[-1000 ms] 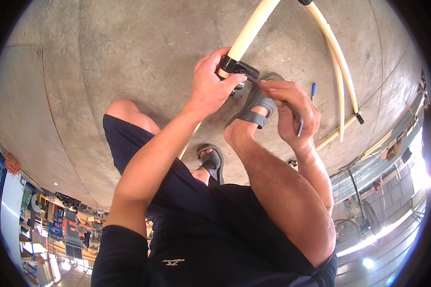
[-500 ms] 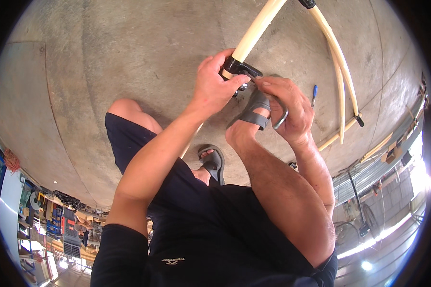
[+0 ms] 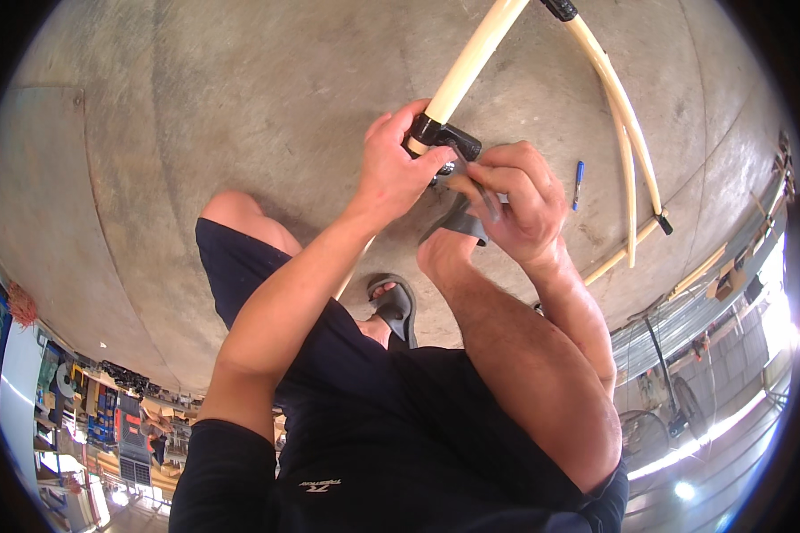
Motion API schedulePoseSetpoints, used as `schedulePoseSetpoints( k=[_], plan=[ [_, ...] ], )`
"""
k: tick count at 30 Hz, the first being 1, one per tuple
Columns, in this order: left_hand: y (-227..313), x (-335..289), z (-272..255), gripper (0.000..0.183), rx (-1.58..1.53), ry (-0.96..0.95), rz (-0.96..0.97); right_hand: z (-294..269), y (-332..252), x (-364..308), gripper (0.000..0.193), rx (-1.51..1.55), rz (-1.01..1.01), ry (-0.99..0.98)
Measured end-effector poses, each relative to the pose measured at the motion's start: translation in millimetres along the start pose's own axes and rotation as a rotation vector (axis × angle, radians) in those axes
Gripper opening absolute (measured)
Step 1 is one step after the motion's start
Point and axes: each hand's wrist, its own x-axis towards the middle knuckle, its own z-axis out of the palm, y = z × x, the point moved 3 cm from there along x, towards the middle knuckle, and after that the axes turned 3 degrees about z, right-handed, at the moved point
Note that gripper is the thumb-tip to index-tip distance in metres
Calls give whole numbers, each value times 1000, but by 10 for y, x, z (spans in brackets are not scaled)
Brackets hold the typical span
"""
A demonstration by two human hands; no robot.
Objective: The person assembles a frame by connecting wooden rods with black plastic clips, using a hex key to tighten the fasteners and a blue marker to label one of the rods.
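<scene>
My left hand (image 3: 398, 164) is wrapped round a black pipe joint (image 3: 428, 131) at the lower end of a cream-coloured pipe (image 3: 476, 62). Its thumb lies near the shiny metal fittings on the joint's near side. Close by on the right, my right hand (image 3: 520, 200) pinches a bent metal hex key (image 3: 486, 202), which is smeared by motion. The key's upper end reaches toward the joint beside my left thumb; whether it sits in a bolt I cannot tell. A short black arm of the joint (image 3: 462, 140) points right, toward my right fingers.
A blue pen (image 3: 579, 185) lies on the concrete floor (image 3: 267, 107) to the right. Beyond it, more cream pipes (image 3: 629, 115) meet at a black joint (image 3: 560, 9) and end in another black fitting (image 3: 666, 224). My sandalled feet rest on the floor below my hands.
My right hand has turned and shifted slightly left and down, swinging the hex key with it. The left hand keeps its hold on the joint, which has barely moved.
</scene>
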Motion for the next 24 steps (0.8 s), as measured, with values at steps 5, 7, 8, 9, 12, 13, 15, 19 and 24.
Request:
schedulePoseSetpoints(
  k=[5,7,8,9,12,13,15,19,24],
  plan=[
    [-26,4,19,57,-28,1,-24,59,-24,-16,29,-27,49,-7],
    [4,-4,-4,56,-7,6,-31,53,-44,2,28,-32,60,-82],
    [16,-7,-19,56,14,9,-36,38,-53,17,27,-13,98,-117],
    [22,-10,-48,56,39,19,-41,21,-66,39,27,13,131,-152],
    [62,-4,-4,55,108,-69,3,-22,-15,-40,29,57,146,-175],
    [80,-6,-7,55,102,-74,0,-24,11,-76,30,65,139,-168],
    [113,-7,-7,55,102,-79,5,6,36,-81,32,15,89,-109],
    [109,5,-40,56,145,-77,40,107,25,6,32,-33,54,-44],
    [63,-2,-32,57,109,-60,35,42,93,-137,26,-87,86,-158]
  ],
)
